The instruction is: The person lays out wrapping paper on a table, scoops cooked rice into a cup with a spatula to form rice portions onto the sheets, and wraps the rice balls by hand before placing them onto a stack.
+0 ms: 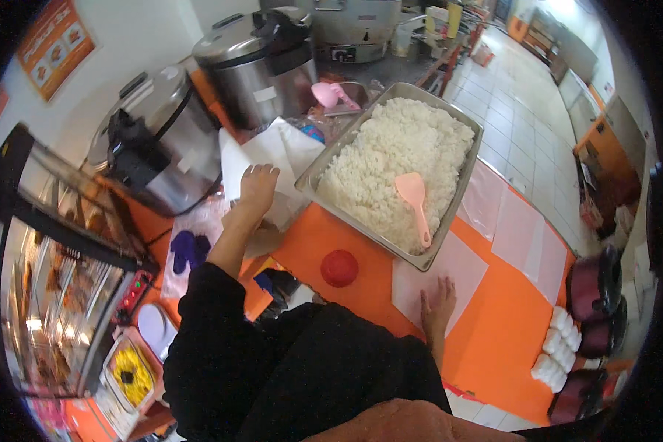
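My left hand (259,187) reaches to a stack of white paper sheets (282,145) beside the rice cookers. Its fingertips rest on the paper; whether they pinch a sheet cannot be made out. Fingers apart, my right hand (438,305) lies on a single pale sheet (467,265) on the orange tabletop (492,331). Ahead, a deep metal pan (353,232) is heaped with white cooked rice (387,149). A pink rice paddle (414,201) lies on the rice. Between my arms, a small red bowl (340,268) appears to sit upside down.
Two steel rice cookers (166,166) (265,83) line the left back. A lit glass food warmer (61,298) stands at left, near a container of yellow food (132,370). Further pale sheets (525,237), white wrapped bundles (555,353) and dark red pots (591,287) are at right.
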The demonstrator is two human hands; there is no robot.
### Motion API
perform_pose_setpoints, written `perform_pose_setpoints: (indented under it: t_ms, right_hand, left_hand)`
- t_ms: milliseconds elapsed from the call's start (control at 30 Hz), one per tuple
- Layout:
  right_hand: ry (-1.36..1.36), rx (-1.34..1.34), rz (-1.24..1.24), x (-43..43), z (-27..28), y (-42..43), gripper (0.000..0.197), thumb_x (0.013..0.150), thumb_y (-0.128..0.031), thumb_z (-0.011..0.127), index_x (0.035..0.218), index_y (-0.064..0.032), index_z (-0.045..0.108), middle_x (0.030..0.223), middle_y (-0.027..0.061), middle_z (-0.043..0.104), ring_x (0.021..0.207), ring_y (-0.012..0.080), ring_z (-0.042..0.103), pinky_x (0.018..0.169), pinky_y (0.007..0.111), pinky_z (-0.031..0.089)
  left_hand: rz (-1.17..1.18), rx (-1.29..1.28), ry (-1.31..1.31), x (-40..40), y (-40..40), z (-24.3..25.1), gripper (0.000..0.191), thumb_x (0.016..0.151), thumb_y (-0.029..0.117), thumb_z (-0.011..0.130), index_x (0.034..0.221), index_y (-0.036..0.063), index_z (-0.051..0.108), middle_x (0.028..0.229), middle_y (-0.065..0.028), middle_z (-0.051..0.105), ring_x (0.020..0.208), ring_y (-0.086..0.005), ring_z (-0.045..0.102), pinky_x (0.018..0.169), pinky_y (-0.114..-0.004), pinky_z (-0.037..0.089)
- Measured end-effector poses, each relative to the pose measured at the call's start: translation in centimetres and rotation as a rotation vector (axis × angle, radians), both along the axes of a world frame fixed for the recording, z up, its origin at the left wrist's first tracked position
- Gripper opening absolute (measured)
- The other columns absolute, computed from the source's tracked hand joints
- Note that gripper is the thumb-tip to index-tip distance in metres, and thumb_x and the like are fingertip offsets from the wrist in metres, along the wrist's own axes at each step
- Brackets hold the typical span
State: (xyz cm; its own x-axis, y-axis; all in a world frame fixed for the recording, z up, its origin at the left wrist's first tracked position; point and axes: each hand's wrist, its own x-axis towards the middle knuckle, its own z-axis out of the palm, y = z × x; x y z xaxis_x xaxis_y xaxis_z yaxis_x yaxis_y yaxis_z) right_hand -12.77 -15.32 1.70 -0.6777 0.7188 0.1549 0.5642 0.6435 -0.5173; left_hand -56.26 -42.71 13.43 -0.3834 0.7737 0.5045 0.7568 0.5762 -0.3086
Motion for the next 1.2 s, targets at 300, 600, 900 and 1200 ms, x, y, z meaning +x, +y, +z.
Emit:
perform_pose_setpoints:
  t_ms: [300,600,900,1200]
  right_hand:
    - [0.224,0.063,-0.329,1.6,4.1,-2.5,0.043,0.086,-0.019,0.066,0.125,-0.0056,0.052,0.13,0.0191,0.049,0.124,0.0362,0.044,0.105,0.046,0.035]
    - [0.533,0.158,-0.061,-7.2,18.8,-2.8,0.033,0.085,-0.009,0.067,0.115,-0.0028,0.058,0.116,0.0171,0.057,0.109,0.0328,0.055,0.095,0.04,0.043]
    - [0.834,0.514,0.302,-11.4,33.0,-7.2,0.049,0.075,-0.01,0.077,0.12,-0.0054,0.059,0.114,0.015,0.058,0.105,0.0288,0.056,0.09,0.038,0.045]
    - [0.731,0.798,-0.061,-3.8,31.9,-8.4,0.026,0.066,0.001,0.077,0.091,-0.002,0.071,0.072,0.0052,0.061,0.059,0.0169,0.057,0.05,0.028,0.045]
  left_hand:
    - [0.081,0.223,-0.319,-3.5,-1.3,8.6,0.026,0.087,0.017,0.057,0.109,0.0085,0.067,0.113,-0.0144,0.066,0.106,-0.0325,0.061,0.09,-0.04,0.049]
    - [-0.153,0.811,-0.157,0.5,-2.7,19.2,0.024,0.088,-0.002,0.05,0.107,0.0044,0.064,0.102,-0.0157,0.067,0.094,-0.0311,0.066,0.083,-0.035,0.051]
    - [-0.843,0.59,-0.648,10.6,4.6,24.6,0.031,0.083,-0.007,0.045,0.104,0.0,0.066,0.099,-0.0147,0.068,0.095,-0.0269,0.067,0.086,-0.032,0.048]
    - [-1.021,0.848,-1.014,19.9,12.5,18.3,0.037,0.076,0.013,0.079,0.104,0.0017,0.056,0.103,-0.0101,0.058,0.094,-0.02,0.057,0.079,-0.032,0.048]
